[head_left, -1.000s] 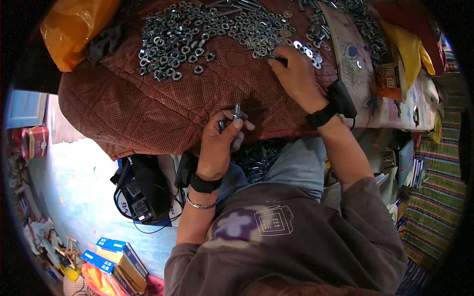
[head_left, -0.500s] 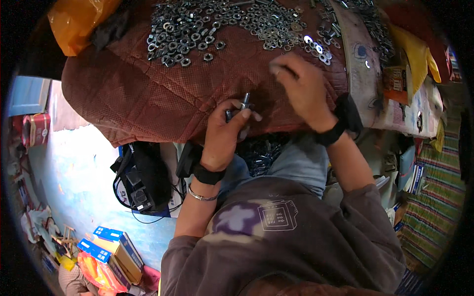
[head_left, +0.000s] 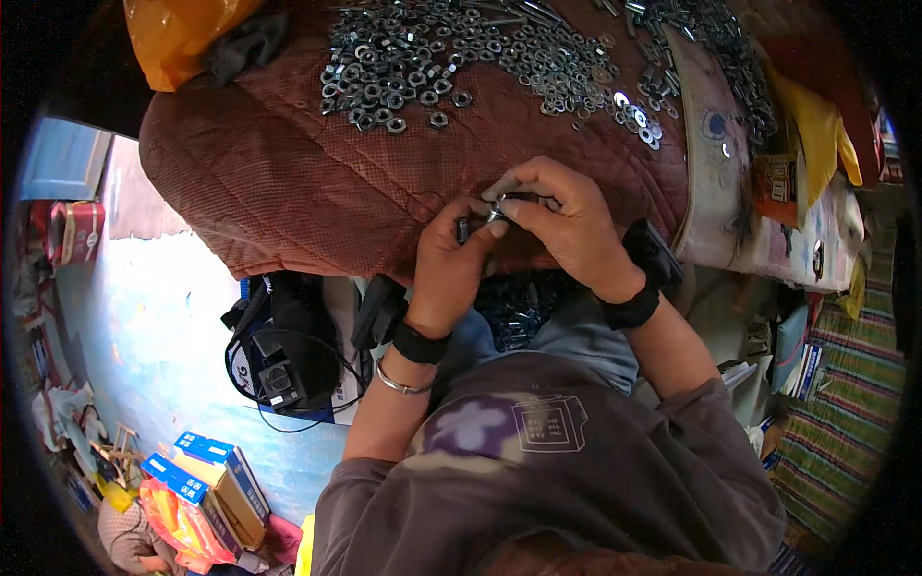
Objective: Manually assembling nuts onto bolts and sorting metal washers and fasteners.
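Note:
My left hand (head_left: 448, 269) is closed on a small metal bolt (head_left: 495, 213), held between thumb and fingers above the near edge of the cloth. A second dark metal piece (head_left: 462, 229) shows in that hand's curled fingers; its kind is unclear. My right hand (head_left: 574, 226) meets the bolt from the right, thumb and fingers pinched at its upper end. Whatever the right fingertips hold is hidden. Beyond the hands lie a heap of hex nuts (head_left: 384, 82) and, farther right, flat washers (head_left: 639, 120).
A brown quilted cloth (head_left: 288, 173) covers the work surface. Many bolts (head_left: 730, 67) are piled at the far right, beside a pale cloth strip (head_left: 706, 173). More metal parts (head_left: 519, 307) lie below the near edge, by my lap. An orange bag (head_left: 178, 38) sits at far left.
My right hand has come down and left from beside the washers to the bolt, and its fingers have closed there. The left hand keeps its hold. The view has shifted slightly.

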The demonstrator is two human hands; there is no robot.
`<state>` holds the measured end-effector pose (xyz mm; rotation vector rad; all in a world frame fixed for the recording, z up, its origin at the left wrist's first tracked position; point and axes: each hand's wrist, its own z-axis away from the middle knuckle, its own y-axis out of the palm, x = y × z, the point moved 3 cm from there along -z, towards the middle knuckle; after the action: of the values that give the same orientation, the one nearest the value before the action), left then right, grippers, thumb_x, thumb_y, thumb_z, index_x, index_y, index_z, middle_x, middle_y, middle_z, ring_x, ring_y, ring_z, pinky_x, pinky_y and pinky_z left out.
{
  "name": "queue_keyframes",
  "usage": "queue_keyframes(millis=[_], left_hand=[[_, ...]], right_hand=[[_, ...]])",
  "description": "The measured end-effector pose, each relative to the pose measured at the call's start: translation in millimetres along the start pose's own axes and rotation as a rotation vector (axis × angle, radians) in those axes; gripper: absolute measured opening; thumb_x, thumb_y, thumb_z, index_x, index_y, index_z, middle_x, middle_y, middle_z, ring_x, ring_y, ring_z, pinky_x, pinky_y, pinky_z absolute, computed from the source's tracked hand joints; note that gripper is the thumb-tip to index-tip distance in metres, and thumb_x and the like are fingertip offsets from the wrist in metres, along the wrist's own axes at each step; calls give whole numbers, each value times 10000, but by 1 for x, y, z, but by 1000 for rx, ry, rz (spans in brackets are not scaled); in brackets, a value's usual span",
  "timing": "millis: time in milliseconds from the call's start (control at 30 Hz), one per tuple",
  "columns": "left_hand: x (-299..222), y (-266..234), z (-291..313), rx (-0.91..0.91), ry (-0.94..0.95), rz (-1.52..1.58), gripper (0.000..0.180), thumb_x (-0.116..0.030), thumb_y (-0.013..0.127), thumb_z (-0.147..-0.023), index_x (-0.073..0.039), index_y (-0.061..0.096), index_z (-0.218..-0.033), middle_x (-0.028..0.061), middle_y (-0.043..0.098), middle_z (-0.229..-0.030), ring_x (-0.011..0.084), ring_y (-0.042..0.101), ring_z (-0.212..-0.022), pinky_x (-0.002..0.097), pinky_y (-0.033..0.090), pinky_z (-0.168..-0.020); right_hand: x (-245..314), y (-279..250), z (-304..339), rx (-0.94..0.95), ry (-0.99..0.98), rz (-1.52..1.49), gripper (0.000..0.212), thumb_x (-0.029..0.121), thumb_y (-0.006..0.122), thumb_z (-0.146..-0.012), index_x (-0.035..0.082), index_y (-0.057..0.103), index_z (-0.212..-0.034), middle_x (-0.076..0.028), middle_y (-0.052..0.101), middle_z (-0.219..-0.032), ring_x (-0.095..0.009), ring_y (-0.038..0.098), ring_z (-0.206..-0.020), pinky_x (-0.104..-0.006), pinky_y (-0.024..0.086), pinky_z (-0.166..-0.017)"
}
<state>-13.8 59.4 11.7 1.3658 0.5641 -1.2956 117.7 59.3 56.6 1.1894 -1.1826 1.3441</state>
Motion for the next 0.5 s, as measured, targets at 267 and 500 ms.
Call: queue_keyframes(millis=[267, 500], left_hand=[[-5, -10, -3, -1, -145, 30, 116, -83, 579, -851, -39, 527, -945, 58, 647, -799, 64, 481, -564, 198, 385, -493], [-3, -13, -2, -41, -103, 30, 112, -65, 577, -838, -38, 528, -935, 71, 651, -807, 63, 477, -559, 198, 385, -487]], right_hand=[[9, -12, -57, -164, -234, 564, 268, 113, 570, -816, 8, 557, -1061, -183, 610, -964, -326, 597, -883, -356, 476, -744], [4, -3, -87, -90, -379, 1100, 234, 141, 591, -801, 25, 564, -1002, -148, 595, -927, -294, 586, -798, -353, 461, -684]])
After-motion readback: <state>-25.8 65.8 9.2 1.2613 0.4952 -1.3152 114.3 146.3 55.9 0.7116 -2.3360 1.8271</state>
